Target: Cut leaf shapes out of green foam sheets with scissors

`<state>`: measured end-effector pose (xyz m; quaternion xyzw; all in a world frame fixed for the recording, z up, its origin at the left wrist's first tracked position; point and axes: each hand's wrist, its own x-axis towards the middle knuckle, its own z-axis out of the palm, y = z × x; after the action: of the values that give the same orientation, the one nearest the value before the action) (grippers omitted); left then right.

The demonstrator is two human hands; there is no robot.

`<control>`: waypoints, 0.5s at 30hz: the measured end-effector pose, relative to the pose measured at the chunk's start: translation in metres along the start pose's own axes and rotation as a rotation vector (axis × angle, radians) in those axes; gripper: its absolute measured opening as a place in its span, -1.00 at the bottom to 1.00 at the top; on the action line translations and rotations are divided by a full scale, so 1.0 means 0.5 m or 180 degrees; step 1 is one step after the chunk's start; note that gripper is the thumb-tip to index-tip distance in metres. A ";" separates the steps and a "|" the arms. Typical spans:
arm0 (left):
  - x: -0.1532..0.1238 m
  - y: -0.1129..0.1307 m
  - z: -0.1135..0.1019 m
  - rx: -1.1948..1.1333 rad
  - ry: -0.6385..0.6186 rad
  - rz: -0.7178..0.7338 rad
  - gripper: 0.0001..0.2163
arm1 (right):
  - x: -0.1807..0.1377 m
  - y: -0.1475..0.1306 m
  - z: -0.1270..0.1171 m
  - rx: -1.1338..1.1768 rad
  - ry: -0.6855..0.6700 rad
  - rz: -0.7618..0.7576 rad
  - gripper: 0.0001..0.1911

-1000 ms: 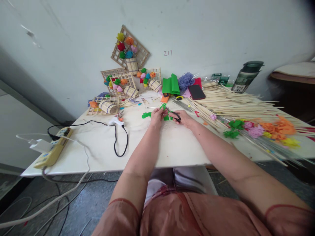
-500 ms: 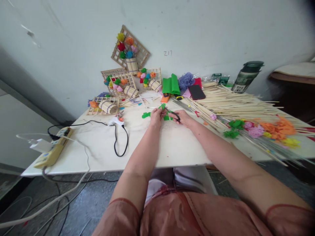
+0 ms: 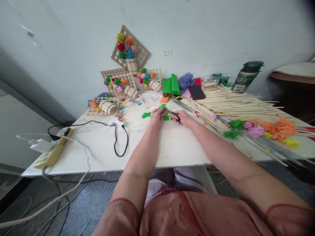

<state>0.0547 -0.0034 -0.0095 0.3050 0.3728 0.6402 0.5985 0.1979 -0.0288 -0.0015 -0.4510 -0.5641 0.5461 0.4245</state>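
Observation:
My left hand (image 3: 157, 116) pinches a small piece of green crepe paper (image 3: 162, 106) over the middle of the table. My right hand (image 3: 182, 118) grips black-handled scissors (image 3: 175, 116), whose blades point up and left to the paper at my left fingertips. Cut green paper pieces (image 3: 146, 115) lie left of my left hand, and more green pieces (image 3: 168, 116) lie between the two hands. How the blades meet the paper is too small to make out.
A white glue gun (image 3: 116, 121) with a black cord lies left, near a yellow power strip (image 3: 52, 150). Stick frames with paper flowers (image 3: 131, 65) stand behind. A green paper roll (image 3: 171, 84), phone (image 3: 197, 92), thin wooden sticks (image 3: 228, 98) and bottle (image 3: 247, 77) fill the back and right.
Both hands stay in nearly the same place. The green paper and scissors blades at the left fingertips have shifted very slightly.

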 end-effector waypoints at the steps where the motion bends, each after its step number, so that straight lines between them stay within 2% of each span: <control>1: 0.001 -0.001 -0.001 -0.0015 0.0036 0.0020 -0.84 | 0.000 0.000 0.001 -0.0008 0.0008 0.0015 -0.76; 7: 0.007 -0.004 -0.002 -0.0158 0.0220 0.0089 -0.88 | -0.013 -0.011 0.005 -0.0045 -0.0013 0.0106 -0.76; 15: -0.005 0.002 0.002 -0.0042 0.0047 0.0033 -0.83 | -0.008 -0.002 -0.006 0.0138 -0.0154 0.0119 -0.73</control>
<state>0.0555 -0.0055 -0.0079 0.2983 0.3713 0.6479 0.5944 0.2016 -0.0320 -0.0002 -0.4388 -0.5537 0.5768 0.4101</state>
